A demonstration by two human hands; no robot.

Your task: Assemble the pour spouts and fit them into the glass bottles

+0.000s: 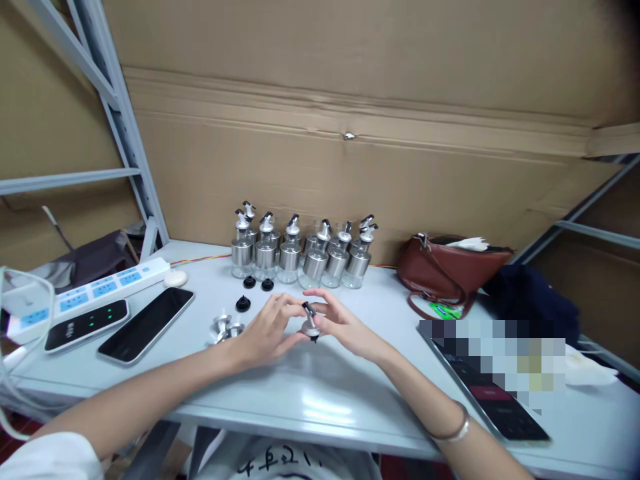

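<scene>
Between my two hands, above the table's front half, is a silver pour spout (311,325) with a black flip lid and a black stopper underneath. My left hand (274,323) pinches it from the left, thumb low near the stopper. On the other side my right hand (340,322) grips it with fingers curled round the top. Left of my hands lie several black stoppers (243,304). Loose silver spout parts (227,328) sit beside my left wrist, partly hidden by it. Behind them stand rows of glass bottles with steel bands (315,267), many topped with similar spouts.
At left are a white power strip (105,288), a black phone (147,327), a smaller device with green lights (87,325) and a round white case (175,278). A brown handbag (440,270) and a large tablet (487,393) lie right. Cardboard (360,180) walls the back.
</scene>
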